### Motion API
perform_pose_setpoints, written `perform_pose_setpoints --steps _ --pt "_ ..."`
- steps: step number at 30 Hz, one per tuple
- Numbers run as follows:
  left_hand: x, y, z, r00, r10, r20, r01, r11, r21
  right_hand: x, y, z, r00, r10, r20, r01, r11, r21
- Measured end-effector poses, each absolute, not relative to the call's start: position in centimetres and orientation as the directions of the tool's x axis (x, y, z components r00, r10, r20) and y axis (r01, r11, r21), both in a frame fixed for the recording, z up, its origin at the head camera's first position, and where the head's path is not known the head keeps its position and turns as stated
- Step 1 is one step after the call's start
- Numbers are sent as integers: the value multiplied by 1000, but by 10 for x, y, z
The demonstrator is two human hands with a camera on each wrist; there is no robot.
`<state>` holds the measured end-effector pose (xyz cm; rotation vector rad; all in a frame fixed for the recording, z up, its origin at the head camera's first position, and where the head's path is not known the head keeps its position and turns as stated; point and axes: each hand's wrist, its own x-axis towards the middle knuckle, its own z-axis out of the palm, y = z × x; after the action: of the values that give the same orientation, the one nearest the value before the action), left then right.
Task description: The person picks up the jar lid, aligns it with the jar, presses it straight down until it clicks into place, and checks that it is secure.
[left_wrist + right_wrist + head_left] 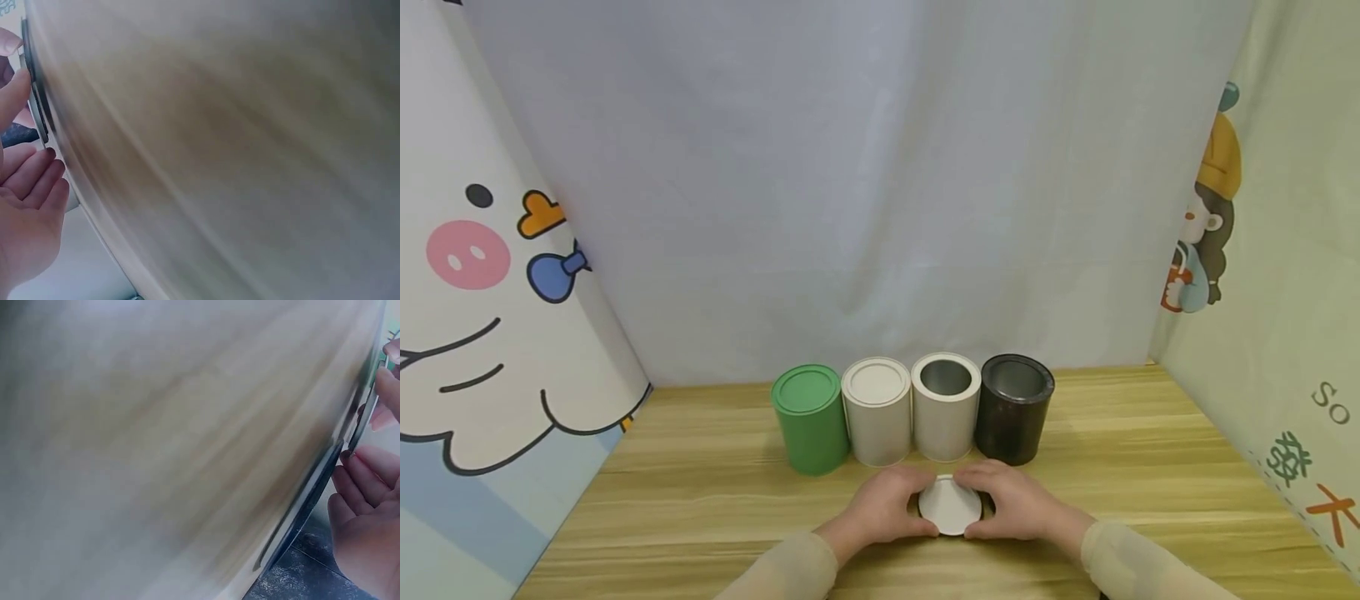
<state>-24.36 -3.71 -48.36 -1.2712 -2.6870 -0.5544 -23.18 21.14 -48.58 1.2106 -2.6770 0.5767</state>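
head view: "so" on right backdrop (1292, 350)

Wooden table (700, 517), light grain running left to right. Green tin (809, 418) with its lid on at left end of row, touching lidded white tin (876, 411). Pale curtain (865, 183) as backdrop. Cartoon pig panel (482, 333) at left; panel with cartoon girl (1206, 221) at right, green and orange lettering lower down.
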Motion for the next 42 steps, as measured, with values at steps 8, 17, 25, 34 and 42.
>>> perform_pose_setpoints --steps 8,17,25,34,42 --pt "-243 -41 -482 -675 692 257 726 560 398 -228 214 -481 -689 -660 299 -722 592 -357" --pt "-244 -44 -477 -660 686 306 732 498 465 -224 215 -472 -696 -638 328 -715 576 -396" --pt "-242 -47 -465 -678 653 338 714 477 512 -224 215 -463 -676 -622 394 -736 558 -383" --pt "-240 -48 -453 -650 659 378 748 466 473 -220 216 -453 -701 -596 393 -713 571 -406" --pt "-236 -45 -453 -635 644 426 761 430 485 -214 218 -449 -680 -582 446 -734 533 -422"
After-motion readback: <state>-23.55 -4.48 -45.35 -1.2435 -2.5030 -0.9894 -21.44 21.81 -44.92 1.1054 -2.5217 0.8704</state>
